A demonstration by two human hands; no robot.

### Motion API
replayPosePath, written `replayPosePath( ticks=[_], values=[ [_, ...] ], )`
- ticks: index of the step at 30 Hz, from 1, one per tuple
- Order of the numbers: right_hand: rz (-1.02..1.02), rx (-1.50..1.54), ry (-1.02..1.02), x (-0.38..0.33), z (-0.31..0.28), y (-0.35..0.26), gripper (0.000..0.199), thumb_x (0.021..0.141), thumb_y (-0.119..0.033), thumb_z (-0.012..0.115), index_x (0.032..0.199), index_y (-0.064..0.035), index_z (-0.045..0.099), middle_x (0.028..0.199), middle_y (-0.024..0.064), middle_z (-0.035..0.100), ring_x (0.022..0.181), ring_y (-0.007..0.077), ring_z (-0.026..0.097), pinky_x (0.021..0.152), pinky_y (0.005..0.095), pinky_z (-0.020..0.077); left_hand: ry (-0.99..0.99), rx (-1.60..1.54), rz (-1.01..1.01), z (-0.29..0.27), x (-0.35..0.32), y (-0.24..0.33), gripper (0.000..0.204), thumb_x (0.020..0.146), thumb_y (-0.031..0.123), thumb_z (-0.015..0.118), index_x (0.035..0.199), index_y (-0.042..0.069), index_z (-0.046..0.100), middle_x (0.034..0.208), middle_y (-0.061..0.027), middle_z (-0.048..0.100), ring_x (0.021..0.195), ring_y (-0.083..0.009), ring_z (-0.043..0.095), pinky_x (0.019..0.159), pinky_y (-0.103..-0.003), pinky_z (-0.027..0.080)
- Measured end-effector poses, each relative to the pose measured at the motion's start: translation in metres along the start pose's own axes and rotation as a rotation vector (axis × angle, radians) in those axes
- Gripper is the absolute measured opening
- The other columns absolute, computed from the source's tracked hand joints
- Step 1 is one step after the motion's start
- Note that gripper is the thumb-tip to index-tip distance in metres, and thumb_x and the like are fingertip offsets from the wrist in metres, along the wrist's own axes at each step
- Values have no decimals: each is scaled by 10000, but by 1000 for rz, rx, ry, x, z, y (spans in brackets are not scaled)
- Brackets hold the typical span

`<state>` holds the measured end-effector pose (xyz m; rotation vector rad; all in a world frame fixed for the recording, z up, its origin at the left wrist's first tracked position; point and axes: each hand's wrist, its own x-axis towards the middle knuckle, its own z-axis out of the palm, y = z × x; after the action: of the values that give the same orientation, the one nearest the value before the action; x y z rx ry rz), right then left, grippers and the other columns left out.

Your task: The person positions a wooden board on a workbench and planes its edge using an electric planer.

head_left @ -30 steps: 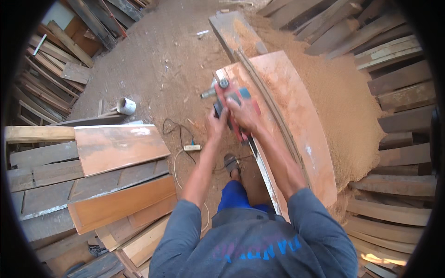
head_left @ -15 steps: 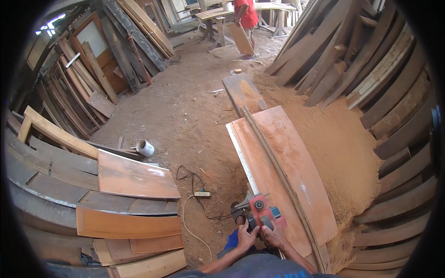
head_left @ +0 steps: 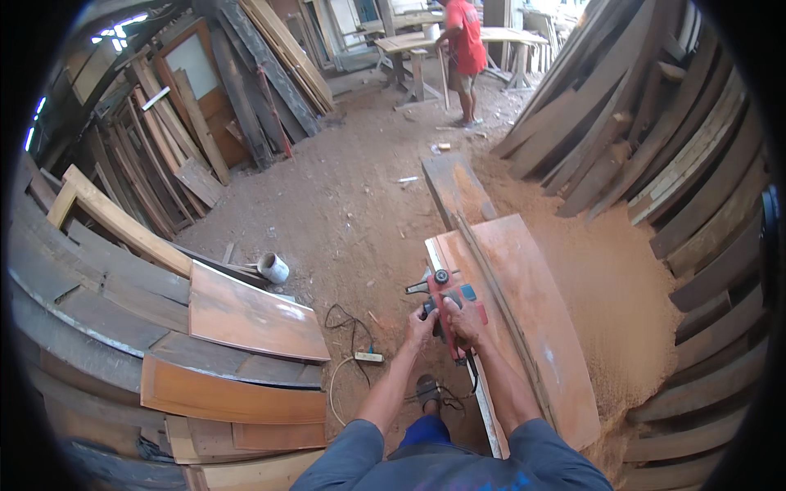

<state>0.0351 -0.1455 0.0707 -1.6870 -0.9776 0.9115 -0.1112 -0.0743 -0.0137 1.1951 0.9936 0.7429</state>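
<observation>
Can't see underside of planer (head_left: pixel 448 290) at frame center. Gripping with left hand (head_left: pixel 421 328) and right hand (head_left: pixel 464 321). Looks red, black-knobbed, teal-patched.

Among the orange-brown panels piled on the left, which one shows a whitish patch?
The broad pinkish-brown panel, uppermost of them in the view, with the whitish patch toward its right; the deeper-orange panel below shows none.

Co-worker (head_left: pixel 468 42) cut off at top edge; planer (head_left: pixel 444 291) underside hidden.
</observation>
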Motion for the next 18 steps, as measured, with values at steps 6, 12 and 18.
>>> replayPosePath(
  ticks=[6, 12, 18],
  values=[
    [228, 90, -72, -73, -22, -5, 401, 1032, -407, 573, 825, -69, 634, 643, 27, 596, 542, 152, 594, 497, 345, 467, -47, -356, -116, -68, -73, -45, 164, 1031, 202, 669, 960, 154, 528, 756, 76, 503, 629, -60, 474, 527, -224, 367],
    [263, 166, -59, -192, -48, 17, 350, 1025, -394, 578, 894, -74, 635, 665, 11, 594, 549, 133, 592, 509, 324, 484, 875, -817, -273, -299, -240, -75, 172, 852, -21, 598, 884, 129, 521, 705, -11, 438, 609, -163, 456, 494, -289, 385],
    [178, 140, -52, -229, -57, 26, 353, 1030, -395, 582, 955, -56, 649, 688, 15, 607, 557, 129, 598, 516, 320, 492, 1646, -269, 453, -488, -365, 24, 163, 1030, 148, 486, 1184, 169, 536, 648, 24, 370, 490, -90, 336, 412, -268, 263]
  ],
)
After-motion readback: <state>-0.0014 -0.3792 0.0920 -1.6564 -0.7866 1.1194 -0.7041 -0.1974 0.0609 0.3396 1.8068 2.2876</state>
